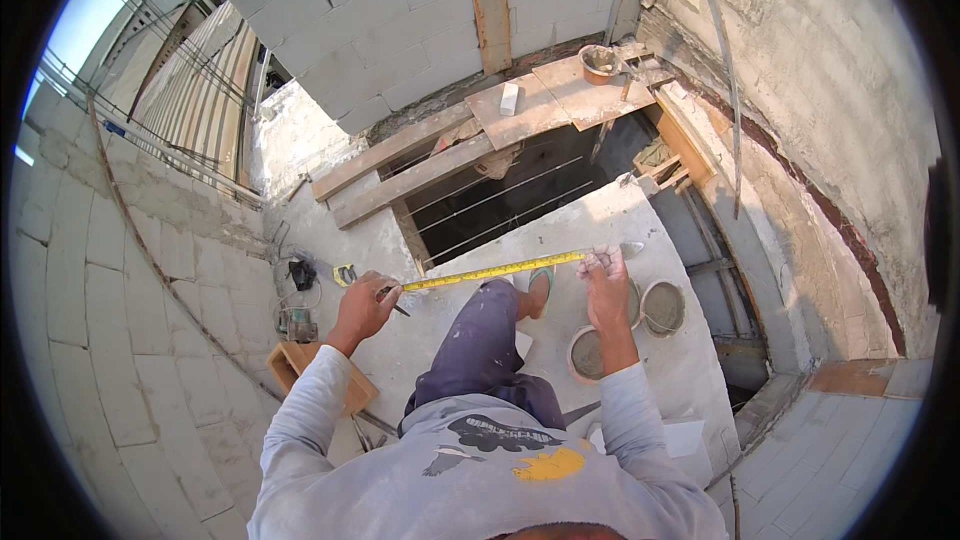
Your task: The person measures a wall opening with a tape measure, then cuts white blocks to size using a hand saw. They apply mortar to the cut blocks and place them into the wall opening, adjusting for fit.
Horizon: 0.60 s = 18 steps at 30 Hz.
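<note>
A yellow tape measure blade (490,271) is stretched taut between my two hands, slightly higher at its right end. My left hand (366,308) pinches the left end, and a thin dark pencil-like stick (401,311) pokes out from its fingers. Just beyond that hand is a small yellow-and-black object (345,275); I cannot tell whether it is the tape's case. My right hand (605,288) is closed on the blade's right end, fingers pointing up. Below the tape, my bent knee and sandalled foot (541,290) rest on the pale slab (560,232).
Mortar-filled buckets (663,308) (587,353) stand by my right hand. Ahead gapes a dark floor opening (510,195) crossed by rods, with planks (410,180) alongside. A wooden box (357,393) and a power tool (297,324) lie left. An orange basin (600,64) sits on far boards.
</note>
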{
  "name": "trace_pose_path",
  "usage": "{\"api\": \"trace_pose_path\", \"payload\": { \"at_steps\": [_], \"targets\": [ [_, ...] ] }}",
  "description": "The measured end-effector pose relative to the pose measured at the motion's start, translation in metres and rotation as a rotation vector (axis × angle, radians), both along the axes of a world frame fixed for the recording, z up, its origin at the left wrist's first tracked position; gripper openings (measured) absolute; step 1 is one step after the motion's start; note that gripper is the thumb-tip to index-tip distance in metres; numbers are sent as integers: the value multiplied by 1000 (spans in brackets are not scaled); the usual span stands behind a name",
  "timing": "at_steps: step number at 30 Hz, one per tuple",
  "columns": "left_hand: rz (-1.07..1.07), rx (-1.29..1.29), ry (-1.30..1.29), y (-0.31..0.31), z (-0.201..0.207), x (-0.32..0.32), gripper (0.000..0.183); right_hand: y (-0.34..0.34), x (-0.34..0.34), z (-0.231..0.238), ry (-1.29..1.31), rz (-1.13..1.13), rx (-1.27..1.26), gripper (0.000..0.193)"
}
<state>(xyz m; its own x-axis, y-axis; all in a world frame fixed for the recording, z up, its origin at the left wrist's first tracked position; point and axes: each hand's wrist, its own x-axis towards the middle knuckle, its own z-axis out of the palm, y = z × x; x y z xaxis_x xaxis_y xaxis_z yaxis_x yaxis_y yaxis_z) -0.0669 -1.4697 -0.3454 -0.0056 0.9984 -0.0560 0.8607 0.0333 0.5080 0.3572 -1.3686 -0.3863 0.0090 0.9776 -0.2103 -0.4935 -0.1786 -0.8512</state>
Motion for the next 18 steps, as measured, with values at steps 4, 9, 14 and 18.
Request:
{"api": "trace_pose_path", "payload": {
  "at_steps": [4, 9, 14, 18],
  "targets": [
    [70, 41, 49, 83, 23, -26, 23, 112, 64, 16, 47, -102, 130, 20],
    [-92, 136, -80, 261, -9, 5, 27, 264, 93, 43, -41, -167, 148, 28],
    [-172, -45, -219, 382, 33, 103, 33, 341, 99, 90, -263, -155, 222, 23],
    [-239, -13, -321, 451, 35, 163, 34, 398, 110, 100, -339, -93, 229, 24]
  ]
}}
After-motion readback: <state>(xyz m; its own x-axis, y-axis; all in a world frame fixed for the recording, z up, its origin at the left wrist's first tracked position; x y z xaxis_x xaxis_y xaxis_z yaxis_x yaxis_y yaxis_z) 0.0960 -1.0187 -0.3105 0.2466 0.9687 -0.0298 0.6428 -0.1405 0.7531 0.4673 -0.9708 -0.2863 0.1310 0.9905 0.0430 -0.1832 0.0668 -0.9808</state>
